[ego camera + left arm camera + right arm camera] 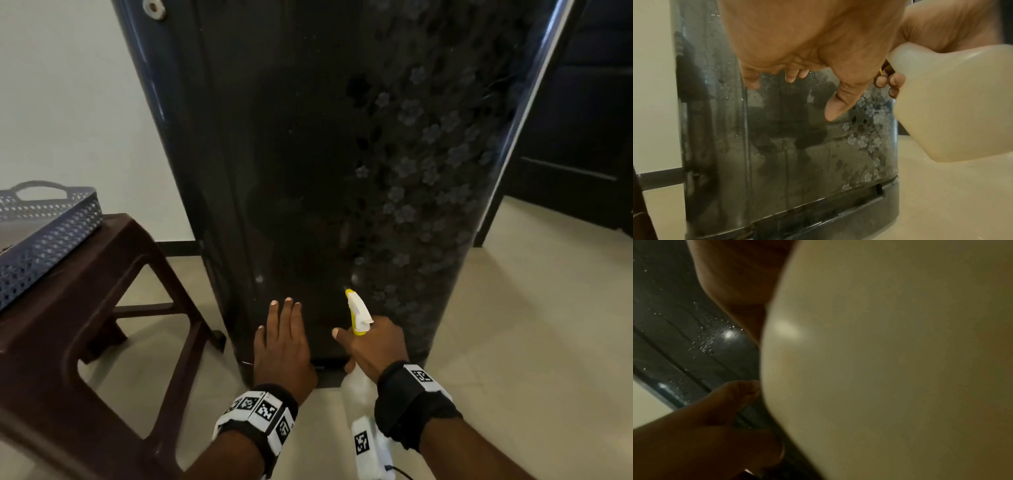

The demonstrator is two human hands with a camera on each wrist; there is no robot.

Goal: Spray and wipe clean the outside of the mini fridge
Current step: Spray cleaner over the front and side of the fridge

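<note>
The dark mini fridge (325,154) with a pale flower print stands on the floor ahead. Its door is wet with droplets and runs (785,146). My left hand (282,337) is held flat with straight fingers over the door's lower part; whether it touches the door I cannot tell. My right hand (373,342) grips a white spray bottle (358,313) with a yellow nozzle that points up at the door. The bottle's pale body (953,104) fills the right wrist view (890,369), my fingers curled round its neck.
A brown plastic stool (82,315) stands to the left, carrying a blue perforated tray (44,236). A dark door (575,120) is at the right. Beige floor tiles (531,342) spread to the right of the fridge.
</note>
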